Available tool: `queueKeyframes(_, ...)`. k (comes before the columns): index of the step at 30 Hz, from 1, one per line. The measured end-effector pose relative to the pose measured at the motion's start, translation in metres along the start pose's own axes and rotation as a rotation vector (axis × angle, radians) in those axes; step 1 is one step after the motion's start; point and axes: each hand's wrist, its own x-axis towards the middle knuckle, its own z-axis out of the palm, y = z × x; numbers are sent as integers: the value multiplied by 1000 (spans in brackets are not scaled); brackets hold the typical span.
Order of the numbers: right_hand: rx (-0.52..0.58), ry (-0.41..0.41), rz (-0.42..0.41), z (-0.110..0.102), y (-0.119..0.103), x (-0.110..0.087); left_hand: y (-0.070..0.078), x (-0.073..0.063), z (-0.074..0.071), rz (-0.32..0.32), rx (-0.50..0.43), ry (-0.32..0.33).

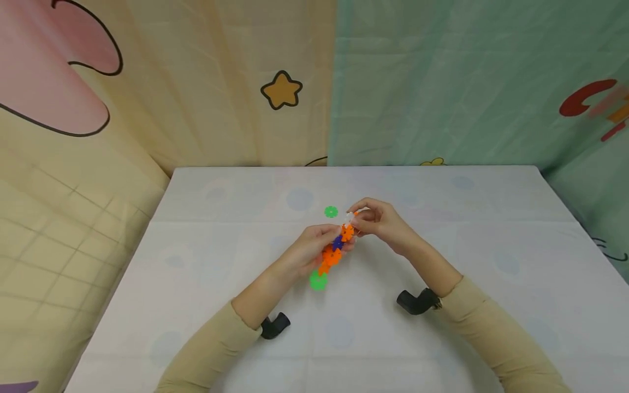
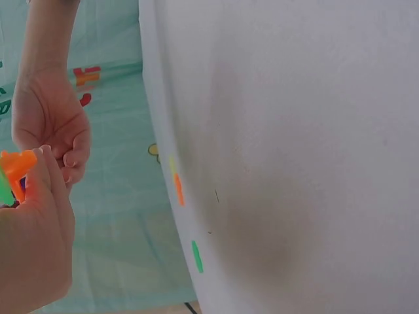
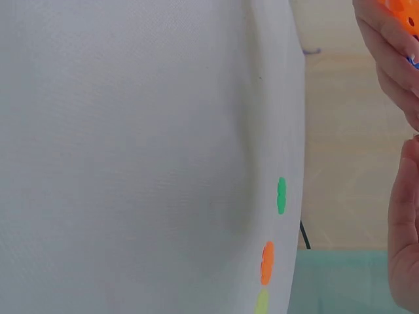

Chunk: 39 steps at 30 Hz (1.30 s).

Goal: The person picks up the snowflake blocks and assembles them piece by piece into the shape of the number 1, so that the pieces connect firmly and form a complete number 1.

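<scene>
A chain of interlocked plastic snowflake discs (image 1: 332, 256), with orange, dark blue and green pieces, slants between the hands. My left hand (image 1: 313, 244) grips its middle, thumb over the dark blue disc (image 1: 337, 243). At the lower end hangs a green disc (image 1: 318, 281). My right hand (image 1: 383, 222) pinches a white disc (image 1: 349, 218) at the upper end, where fingers partly hide it. In the left wrist view, part of the chain (image 2: 18, 163) shows above the left hand (image 2: 39, 242). The right wrist view catches only the edge of the right hand (image 3: 406, 242).
A loose green disc (image 1: 331, 212) lies on the white-covered table (image 1: 236, 196) beyond the hands. Orange (image 3: 267, 263) and yellow (image 3: 262, 302) discs lie near the green one. Black curved pieces (image 1: 415, 302) sit at both wrists. Printed curtains (image 1: 221, 82) stand behind the table.
</scene>
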Motion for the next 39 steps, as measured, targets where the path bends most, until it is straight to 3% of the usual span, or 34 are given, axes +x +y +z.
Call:
queueKeyframes(12, -56, 14, 33, -2, -1, 3, -2, 3, 1, -28, -22, 34)
queueKeyframes(20, -31, -32, 47, 3, 4, 7, -4, 3, 0, -66, -39, 70)
queueKeyframes(28, -35, -40, 50, 3, 8, 10, -6, 3, 0, -30, -57, 20)
queueKeyframes(34, -56, -61, 62, -1, 8, 10, -7, 5, 0, -41, -57, 8)
queueKeyframes(39, -88, -18, 106, -15, 6, 11, -7, 6, -1, -27, -28, -13)
